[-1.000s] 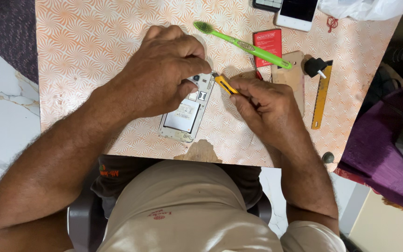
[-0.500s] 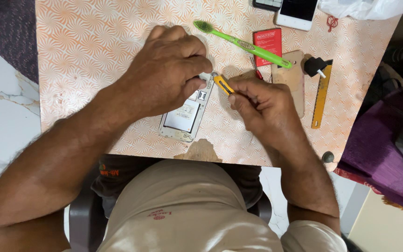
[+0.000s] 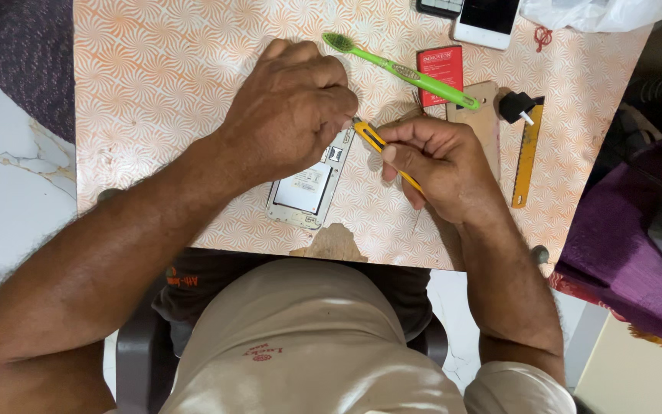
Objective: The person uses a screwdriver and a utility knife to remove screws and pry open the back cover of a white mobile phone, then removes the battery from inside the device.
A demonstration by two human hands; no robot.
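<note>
Left hand (image 3: 293, 115) presses the opened phone (image 3: 306, 188) near the desk's (image 3: 155, 77) front edge; right hand (image 3: 434, 157) pinches a yellow tool (image 3: 377, 144), tip at the phone's top.

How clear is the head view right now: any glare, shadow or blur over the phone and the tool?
Head view: light is even and soft, with no glare on the opened phone; the left hand hides its upper end, so the tip of the yellow tool in the right hand cannot be seen; only faint shadows under the hands; focus is sharp on the table, and the edges bend slightly.
</note>
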